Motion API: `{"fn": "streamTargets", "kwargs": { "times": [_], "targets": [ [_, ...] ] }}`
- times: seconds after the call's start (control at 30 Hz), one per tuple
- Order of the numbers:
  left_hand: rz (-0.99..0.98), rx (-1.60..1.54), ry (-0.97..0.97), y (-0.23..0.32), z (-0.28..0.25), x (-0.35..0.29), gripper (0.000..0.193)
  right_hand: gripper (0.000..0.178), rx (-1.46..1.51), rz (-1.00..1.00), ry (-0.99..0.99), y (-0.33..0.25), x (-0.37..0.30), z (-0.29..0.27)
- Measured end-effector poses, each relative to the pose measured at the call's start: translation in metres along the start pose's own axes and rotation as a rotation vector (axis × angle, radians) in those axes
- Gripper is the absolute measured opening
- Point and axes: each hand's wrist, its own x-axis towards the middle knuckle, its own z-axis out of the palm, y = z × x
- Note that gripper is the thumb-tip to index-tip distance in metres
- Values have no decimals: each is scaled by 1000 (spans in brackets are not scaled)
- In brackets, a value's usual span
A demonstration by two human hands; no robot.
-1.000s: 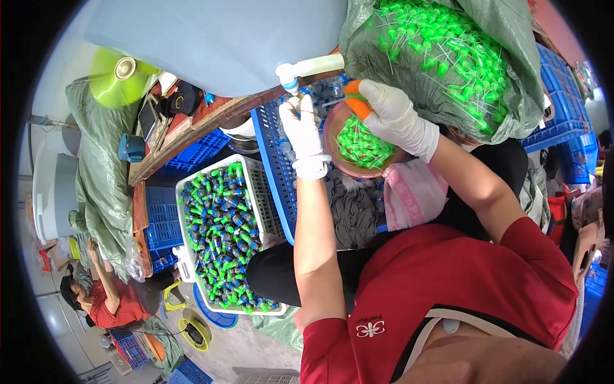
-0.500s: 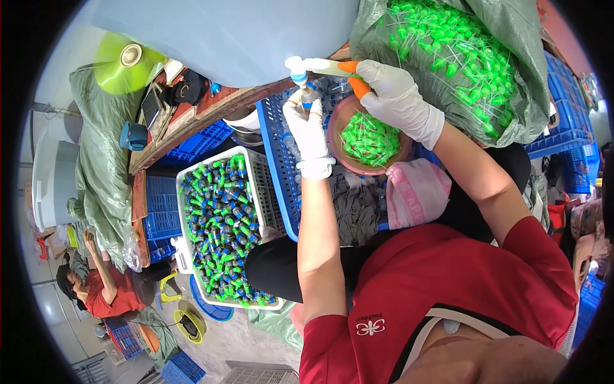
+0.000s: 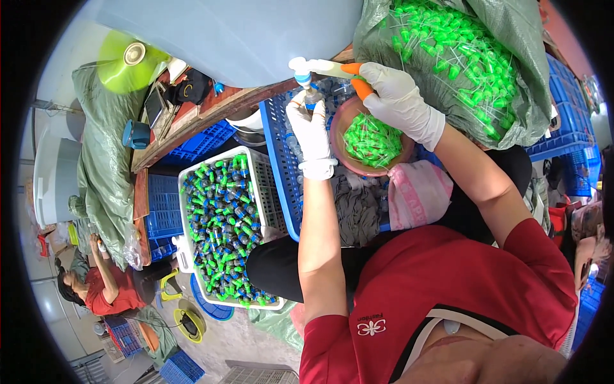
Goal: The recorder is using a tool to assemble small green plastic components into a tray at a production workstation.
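My left hand (image 3: 310,131), in a white glove, pinches a small clear-and-grey bottle part (image 3: 313,97) upright between its fingertips. Just above it, touching or nearly so, sits a small piece with a round white top and a blue band (image 3: 302,78). From there a long whitish piece (image 3: 325,68) reaches to my right hand (image 3: 400,102), gloved in white with orange finger covers, whose thumb and finger close on its end. Its exact kind I cannot make out. Under the right hand, a pinkish bowl (image 3: 339,144) holds bright green caps with thin clear stems (image 3: 372,141).
A blue crate (image 3: 279,160) with clear parts lies beneath my hands. Left of it, a white crate (image 3: 272,192) is heaped with green-topped dark bottles. A sack (image 3: 531,96) of green caps stands at far right. A co-worker (image 3: 105,285) sits at left; a grey-blue surface (image 3: 236,38) lies ahead.
Both hands keep nearly the same place. The bottle part in my left fingers now shows grey where blue showed before. The co-worker's head and hand have shifted slightly.
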Motion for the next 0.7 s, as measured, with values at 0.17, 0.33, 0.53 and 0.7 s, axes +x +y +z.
{"fn": "streamTargets", "kwargs": {
  "times": [0.17,0.33,0.53,0.7],
  "targets": [
    [15,17,-13,0,-1,1,36,37,10,-11,11,-1,0,-1],
    [-5,88,-40,0,-8,-6,39,45,-1,-40,98,-11,-2,-7],
    [5,166,-148,-1,-13,-36,38,37,2,39,-31,-18,-18,-6],
    [-127,8,-191,9,-6,-68,39,24,28,-60,-131,-6,-32,0]
  ]
}}
